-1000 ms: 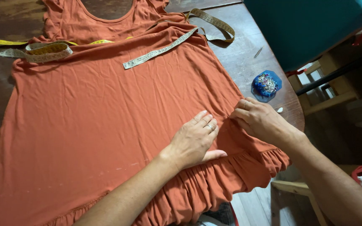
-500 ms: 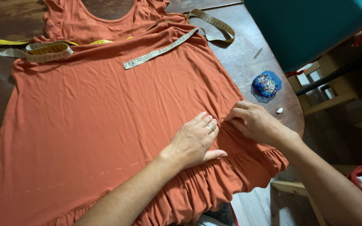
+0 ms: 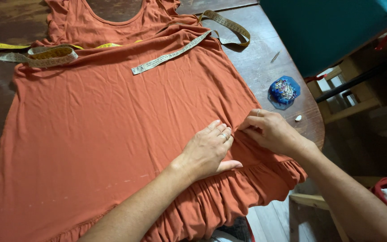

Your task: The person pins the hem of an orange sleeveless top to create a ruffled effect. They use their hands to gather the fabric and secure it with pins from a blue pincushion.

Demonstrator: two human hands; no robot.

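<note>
At the far left a yellow measuring tape lies across the top of the orange dress, which is spread flat on the dark wooden table. My left hand rests palm down on the cloth, fingers stretched out, holding nothing. Just beside it, my right hand pinches the side edge of the dress between fingertips, above the ruffled hem. Further right, on the table, sits a blue pin holder, and near it a small white piece.
</note>
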